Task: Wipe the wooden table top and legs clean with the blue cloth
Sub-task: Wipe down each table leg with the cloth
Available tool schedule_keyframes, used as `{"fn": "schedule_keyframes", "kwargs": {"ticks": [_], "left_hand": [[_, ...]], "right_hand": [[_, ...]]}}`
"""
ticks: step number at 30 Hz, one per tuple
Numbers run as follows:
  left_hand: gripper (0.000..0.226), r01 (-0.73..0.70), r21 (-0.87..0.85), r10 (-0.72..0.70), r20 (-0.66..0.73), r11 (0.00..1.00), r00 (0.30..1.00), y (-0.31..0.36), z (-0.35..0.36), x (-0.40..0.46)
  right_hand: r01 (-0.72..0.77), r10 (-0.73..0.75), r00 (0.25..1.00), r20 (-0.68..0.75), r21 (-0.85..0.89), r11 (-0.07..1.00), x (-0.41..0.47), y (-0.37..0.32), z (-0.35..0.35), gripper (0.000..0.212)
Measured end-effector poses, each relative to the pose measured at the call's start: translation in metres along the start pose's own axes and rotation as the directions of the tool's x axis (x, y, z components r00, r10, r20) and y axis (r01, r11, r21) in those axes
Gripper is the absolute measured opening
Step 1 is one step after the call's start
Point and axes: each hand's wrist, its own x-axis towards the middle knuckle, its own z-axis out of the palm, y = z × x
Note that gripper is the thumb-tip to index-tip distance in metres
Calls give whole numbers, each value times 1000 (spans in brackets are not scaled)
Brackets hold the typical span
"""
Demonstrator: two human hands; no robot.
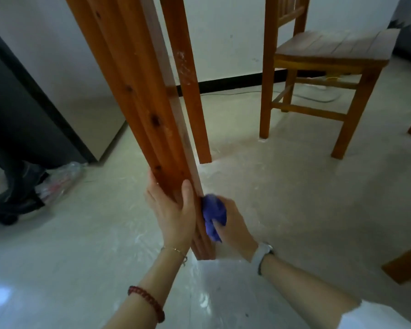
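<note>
I see the table leg (138, 96) cut off above; my left hand (173, 210) grips it, my right hand (233, 224) presses the bunched blue cloth (212, 216) alongside. A wooden chair (318, 74) stands beyond.

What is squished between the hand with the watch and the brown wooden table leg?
In the head view, the bunched blue cloth sits between the right hand and the ridged brown wooden table leg.

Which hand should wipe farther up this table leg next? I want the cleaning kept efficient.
Probably the right hand: it already grips the blue cloth against the table leg; the left hand only steadies it.
</note>
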Motion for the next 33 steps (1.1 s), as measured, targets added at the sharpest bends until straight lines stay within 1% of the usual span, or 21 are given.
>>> {"fn": "schedule_keyframes", "kwargs": {"ticks": [1,3,4,6,7,9,11,13,14,15,16,17,19,20,21,22,26,28,29,31,33], "left_hand": [[73,18,16,-17,-11,1000,1000,-5,5,-3],[74,74,50,-73,-24,996,997,-10,10,-10],[72,89,71,-87,-26,993,996,-13,11,-12],[70,121,124,-118,-26,985,993,-18,10,-15],[70,126,147,-124,-23,981,992,-20,10,-16],[71,113,198,-112,-15,974,994,-23,11,-17],[74,91,244,-87,-28,965,996,-26,12,-17],[74,72,265,-61,-50,961,997,-28,14,-18],[74,73,268,-58,-62,961,996,-30,15,-19],[73,82,266,-65,-74,960,995,-31,16,-20],[73,87,265,-66,-85,960,994,-33,17,-21],[73,84,262,-61,-94,961,994,-35,18,-22],[76,71,256,-45,-106,964,993,-38,19,-24],[78,64,260,-36,-110,964,993,-41,20,-24],[78,62,266,-35,-105,962,994,-43,20,-24],[77,63,276,-38,-96,959,995,-44,19,-24],[75,19,330,-6,-41,944,999,-38,11,-20],[78,32,336,-25,-25,941,999,-29,6,-17],[79,32,338,-23,-28,940,999,-23,3,-14],[77,-5,331,24,-54,944,998,-4,-3,-4],[71,-58,296,92,-104,953,990,22,-9,11]], "right_hand": [[-145,157,985,78,-133,980,-6,30,2,14],[-323,367,927,81,-328,888,-19,72,1,24],[-370,399,916,35,-305,877,-22,80,1,34],[-401,393,916,-85,-110,910,-20,66,-3,43],[-355,354,922,-159,27,935,-13,49,-10,42],[-100,190,930,-315,281,954,4,5,-22,41],[197,-50,915,-400,335,921,15,-24,-23,45],[277,-177,921,-347,266,923,19,-18,-2,45],[242,-158,939,-306,261,934,19,-4,11,40],[157,-74,958,-276,292,944,19,14,24,30],[15,69,972,-223,355,935,17,31,32,19],[-162,225,966,-127,381,910,14,55,36,21],[-499,486,866,116,173,849,3,99,34,32],[-577,566,808,162,28,816,-4,114,32,24],[-605,605,781,154,-55,795,-11,126,30,14],[-609,612,781,122,-66,790,-15,133,30,15],[-445,441,895,66,76,892,5,78,6,15],[-270,261,963,67,192,944,24,26,-16,33],[-145,144,989,22,205,968,32,-2,-27,33],[97,-84,993,-85,153,984,43,-53,-43,27],[267,-237,955,-176,172,948,46,-94,-53,32]]}}
